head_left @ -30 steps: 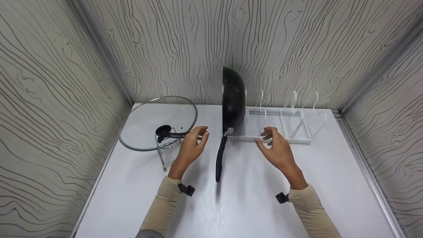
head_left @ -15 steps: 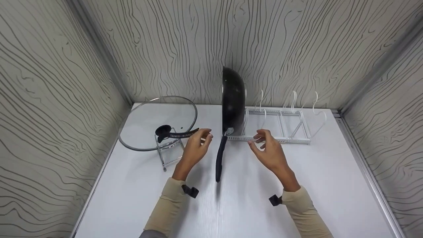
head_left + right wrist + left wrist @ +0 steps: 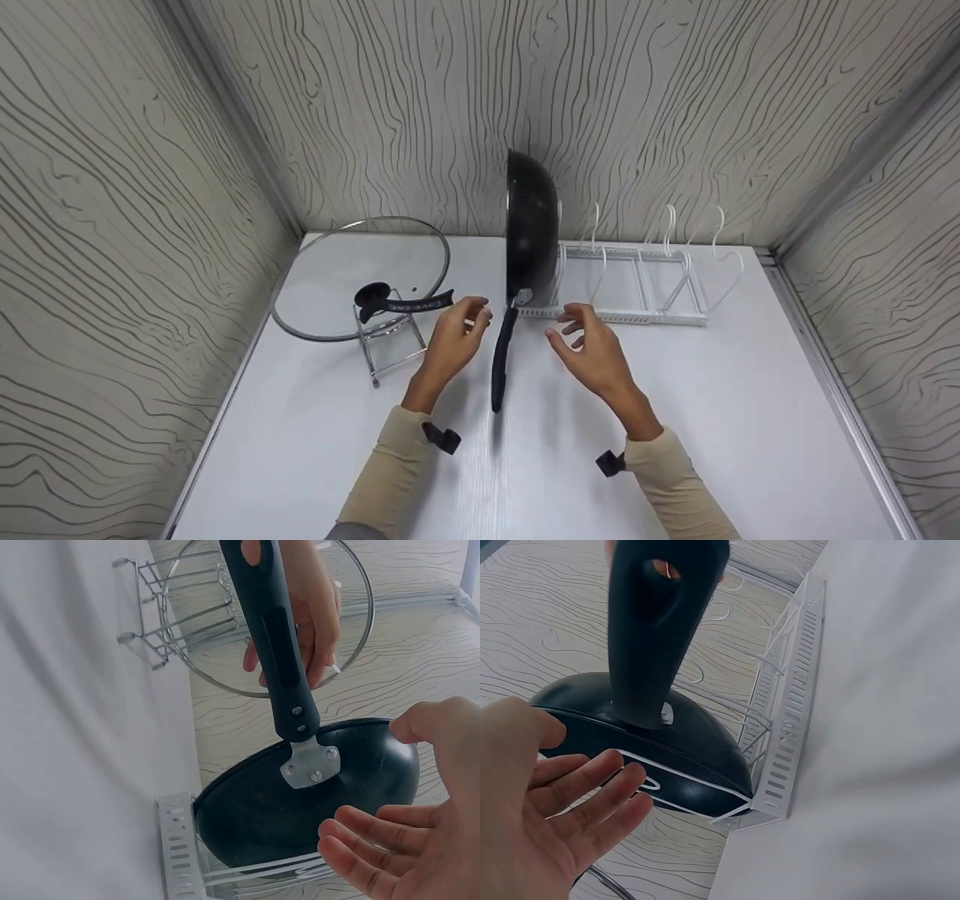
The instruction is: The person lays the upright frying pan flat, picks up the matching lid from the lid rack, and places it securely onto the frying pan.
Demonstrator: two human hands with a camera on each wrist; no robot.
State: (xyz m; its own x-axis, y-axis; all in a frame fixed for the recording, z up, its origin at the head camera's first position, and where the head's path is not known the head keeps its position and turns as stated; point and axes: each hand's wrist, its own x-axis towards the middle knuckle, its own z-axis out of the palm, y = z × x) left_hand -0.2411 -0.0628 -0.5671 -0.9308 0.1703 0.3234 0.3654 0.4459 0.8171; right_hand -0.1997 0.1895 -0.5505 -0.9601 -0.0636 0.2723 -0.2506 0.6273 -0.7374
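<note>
A black wok [image 3: 531,232] stands on its side in the left end of a white wire rack [image 3: 634,318], its long black handle [image 3: 502,364] pointing toward me. Left of that handle is my left hand [image 3: 454,337], fingers relaxed and holding nothing. My right hand [image 3: 596,356] hovers to the right of it, fingers loosely bent and apart from the wok. In the left wrist view, the wok [image 3: 705,735] is held between the rack's white wires. The right wrist view shows the handle [image 3: 274,645] riveted to the wok by a metal bracket.
On the left, a glass lid with a black knob and handle [image 3: 412,304] leans upright on a small chrome stand [image 3: 397,365]. The rack's curved wire dividers [image 3: 670,232] rise on the right. Patterned walls [image 3: 405,112] border the white table [image 3: 555,480].
My left hand has moved right and slightly nearer to me, toward the wok's handle. My right hand has moved left, toward it from the other side. The wok, lid and rack stay put.
</note>
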